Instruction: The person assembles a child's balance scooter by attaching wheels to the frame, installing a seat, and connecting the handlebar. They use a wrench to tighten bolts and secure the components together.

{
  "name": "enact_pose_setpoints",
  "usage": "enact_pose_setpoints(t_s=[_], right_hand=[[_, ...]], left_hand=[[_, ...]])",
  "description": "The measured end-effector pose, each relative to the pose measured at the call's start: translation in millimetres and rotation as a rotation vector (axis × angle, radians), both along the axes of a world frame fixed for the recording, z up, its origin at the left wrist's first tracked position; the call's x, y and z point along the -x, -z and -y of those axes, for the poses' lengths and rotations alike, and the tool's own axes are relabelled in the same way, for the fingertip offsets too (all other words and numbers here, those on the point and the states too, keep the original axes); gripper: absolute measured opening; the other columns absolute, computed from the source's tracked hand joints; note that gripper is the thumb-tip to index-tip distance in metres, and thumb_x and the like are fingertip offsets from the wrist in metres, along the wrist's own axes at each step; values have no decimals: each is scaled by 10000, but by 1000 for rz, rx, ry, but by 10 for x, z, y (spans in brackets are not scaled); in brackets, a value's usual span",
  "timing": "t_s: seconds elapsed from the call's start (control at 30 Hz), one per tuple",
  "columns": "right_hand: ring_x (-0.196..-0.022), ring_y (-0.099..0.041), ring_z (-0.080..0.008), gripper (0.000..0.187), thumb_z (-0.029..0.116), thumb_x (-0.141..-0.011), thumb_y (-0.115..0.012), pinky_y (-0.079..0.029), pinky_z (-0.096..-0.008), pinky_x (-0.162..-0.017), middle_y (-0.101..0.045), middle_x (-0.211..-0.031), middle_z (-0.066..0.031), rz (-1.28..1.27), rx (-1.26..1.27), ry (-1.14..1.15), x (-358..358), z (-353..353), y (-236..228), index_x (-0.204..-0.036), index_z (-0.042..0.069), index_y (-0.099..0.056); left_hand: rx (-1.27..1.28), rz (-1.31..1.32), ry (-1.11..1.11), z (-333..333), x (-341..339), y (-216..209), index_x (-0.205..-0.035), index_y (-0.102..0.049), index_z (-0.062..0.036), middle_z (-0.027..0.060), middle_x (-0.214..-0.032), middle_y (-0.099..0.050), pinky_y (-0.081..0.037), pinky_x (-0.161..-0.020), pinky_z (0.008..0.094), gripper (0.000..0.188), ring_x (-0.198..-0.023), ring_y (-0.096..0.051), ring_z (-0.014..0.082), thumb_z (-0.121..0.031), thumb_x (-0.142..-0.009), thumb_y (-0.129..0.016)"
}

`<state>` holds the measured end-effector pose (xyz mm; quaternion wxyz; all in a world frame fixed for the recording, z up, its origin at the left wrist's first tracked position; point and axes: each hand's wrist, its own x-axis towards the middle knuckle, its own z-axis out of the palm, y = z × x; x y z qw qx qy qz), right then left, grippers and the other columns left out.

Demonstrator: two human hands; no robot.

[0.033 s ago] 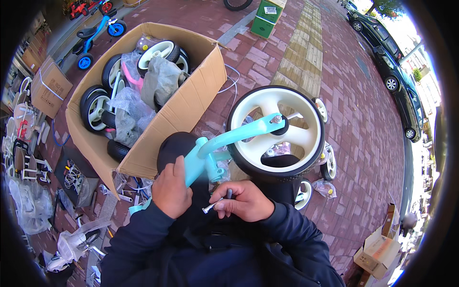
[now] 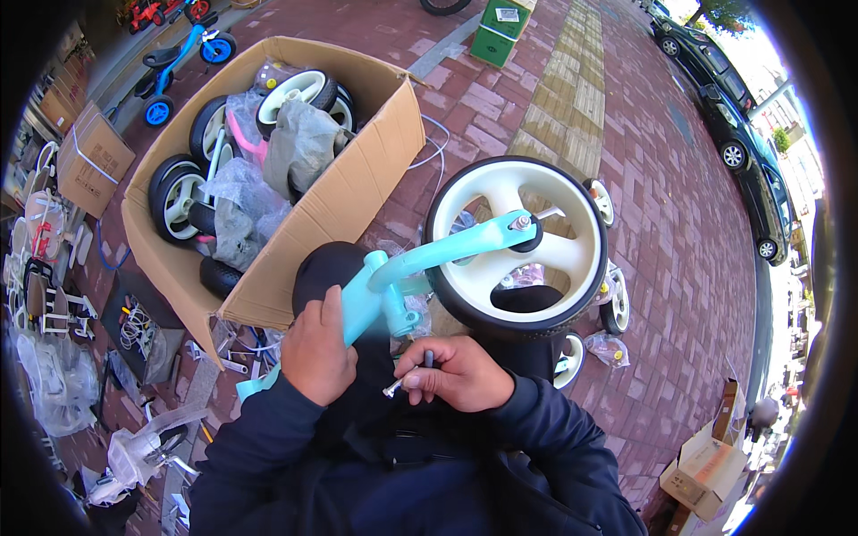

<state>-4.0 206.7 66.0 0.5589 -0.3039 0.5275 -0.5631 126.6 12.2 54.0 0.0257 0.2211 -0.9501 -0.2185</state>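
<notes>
My left hand [image 2: 319, 353] is closed around the turquoise tricycle frame [image 2: 362, 304], which lies over my lap. A forked arm of the frame [image 2: 447, 247] reaches to the hub of a large white wheel [image 2: 572, 239] with a black tyre, where a nut and axle end show. Just below the short tube of the frame, my right hand [image 2: 465, 375] pinches a small silver bolt [image 2: 393, 388], its head pointing left. A short dark grey rod [image 2: 428, 359] also sticks up between those fingers; its lower part is hidden.
A big open cardboard box [image 2: 349, 201] with wheels and wrapped parts stands ahead on the left. Small white wheels [image 2: 615, 304] and a bagged part [image 2: 607, 350] lie on the paving at right. Loose tools and cables [image 2: 136, 330] lie left. An open carton [image 2: 706, 473] sits lower right.
</notes>
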Motion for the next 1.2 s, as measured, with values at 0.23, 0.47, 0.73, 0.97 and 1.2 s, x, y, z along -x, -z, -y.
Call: enact_pose_setpoints(t_s=[0.23,0.47,0.73,0.97,1.2], right_hand=[[-850,-698,-106,137,159,-1068,-553,-538,-230,-583,-714,-1012,-67,-29,-122,9,39,-7,197,-1085,25,-579],[-836,-657,-142,374,78,-1058,-520,-536,-254,-650,-674,-1024,-100,249,-246,423,130,112,352,-1410,-35,-466],[-812,-634,-129,268,33,-968,-652,-523,-259,-716,-680,-948,-93,17,-156,356,158,132,454,-1220,-45,-602],[-821,-669,-151,177,16,-957,-659,-545,-294,-765,-700,-943,-90,-108,-49,541,60,184,591,-1124,-41,-668],[-947,-641,-187,260,-61,-949,-635,-518,-329,-820,-673,-1089,-97,204,23,703,-55,234,637,-1205,-22,-663]], left_hand=[[77,-73,26,133,-40,59,-1463,-401,-4,180,-1066,-564,-528,-751,487,868,-965,-623,401,-58,-679,-771],[-24,-63,30,213,-12,53,-1470,-396,-26,194,-1088,-568,-523,-772,508,836,-977,-621,431,-63,-705,-730],[-76,-37,8,213,5,48,-1474,-403,-52,211,-1118,-576,-514,-800,532,817,-997,-614,464,-56,-709,-688],[-56,-60,10,180,-1,54,-1467,-418,-30,205,-1109,-575,-521,-801,519,818,-998,-617,450,-41,-701,-705],[57,-103,21,123,-25,74,-1468,-427,8,181,-1045,-559,-522,-765,485,857,-950,-616,394,-70,-683,-762]])
